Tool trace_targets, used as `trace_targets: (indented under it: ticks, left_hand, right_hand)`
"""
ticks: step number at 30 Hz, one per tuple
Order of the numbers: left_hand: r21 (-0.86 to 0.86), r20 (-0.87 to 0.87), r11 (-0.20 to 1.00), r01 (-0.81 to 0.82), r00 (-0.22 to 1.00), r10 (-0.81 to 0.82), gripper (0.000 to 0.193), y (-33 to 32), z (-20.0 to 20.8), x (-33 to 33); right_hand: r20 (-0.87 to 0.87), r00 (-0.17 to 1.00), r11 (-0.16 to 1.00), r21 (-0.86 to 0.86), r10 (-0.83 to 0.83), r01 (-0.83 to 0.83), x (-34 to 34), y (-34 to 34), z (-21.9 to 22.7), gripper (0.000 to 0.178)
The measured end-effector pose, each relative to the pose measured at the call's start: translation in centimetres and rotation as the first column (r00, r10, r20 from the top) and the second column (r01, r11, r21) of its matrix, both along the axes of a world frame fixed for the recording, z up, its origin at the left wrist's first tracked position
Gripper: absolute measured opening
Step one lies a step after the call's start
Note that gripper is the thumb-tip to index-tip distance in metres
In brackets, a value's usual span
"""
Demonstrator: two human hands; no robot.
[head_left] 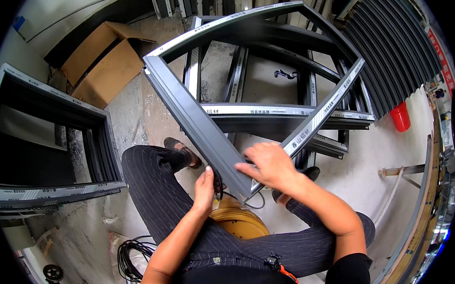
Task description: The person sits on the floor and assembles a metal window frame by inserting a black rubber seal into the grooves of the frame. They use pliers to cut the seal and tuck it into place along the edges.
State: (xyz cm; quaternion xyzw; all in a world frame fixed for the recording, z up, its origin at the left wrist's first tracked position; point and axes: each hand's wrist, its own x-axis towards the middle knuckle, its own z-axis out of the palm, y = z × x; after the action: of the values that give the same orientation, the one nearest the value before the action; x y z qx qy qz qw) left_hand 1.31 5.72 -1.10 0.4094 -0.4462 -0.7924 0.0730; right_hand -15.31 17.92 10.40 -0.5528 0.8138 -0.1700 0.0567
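Carton (110, 75) L of frame stack (259, 108), bucket (241, 227) btwn legs (155, 184).

Smooth metal frame (198, 120), matt cardboard box (105, 76), glossy red plastic bucket (400, 118).

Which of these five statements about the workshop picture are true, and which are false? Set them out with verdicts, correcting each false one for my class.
1. The right hand is on the near corner of the dark grey frame. True.
2. The cardboard box is on the person's right. False: the cardboard box is on the left.
3. A red bucket is on the right side of the view. True.
4. The black cable near the left forearm is stretched straight. False: the black cable lies coiled.
5. The left hand is flat on the floor. False: the left hand is raised beside the frame.
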Motion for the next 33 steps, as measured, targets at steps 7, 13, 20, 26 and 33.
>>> trace_targets:
  ticks: [7, 13, 20, 26, 33]
  left_hand:
    - [-0.023, -0.071, 0.998, -0.055, 0.996, 0.054, 0.041, 0.7, -0.6, -1.0]
    - [-0.135, -0.047, 0.985, -0.104, 0.994, 0.098, 0.039, -4.1, -0.2, -3.1]
    - [-0.033, -0.058, 0.992, -0.118, 0.992, 0.116, 0.044, -1.2, 0.0, -0.1]
    - [0.265, -0.018, 0.96, 0.088, 0.996, -0.086, 0.038, 4.1, 3.0, 6.3]
    - [0.322, -0.006, 0.94, 0.111, 0.993, -0.115, 0.035, 4.2, 4.2, 4.6]
  right_hand:
    - [-0.198, 0.969, 0.98, -0.105, 0.145, -0.168, -4.5, 2.9, -1.2, 0.029]
    - [-0.297, 0.955, 0.959, -0.269, 0.006, -0.09, -4.3, -1.3, -2.4, 0.028]
    - [-0.264, 0.964, 0.971, -0.23, 0.004, -0.067, -4.1, -2.4, -1.9, 0.02]
    - [-0.151, 0.973, 0.984, -0.003, 0.177, -0.179, 1.3, 3.2, 2.5, 0.027]
    - [0.805, 0.581, 0.634, 0.514, -0.123, -0.578, 9.9, 13.1, 4.8, 0.041]
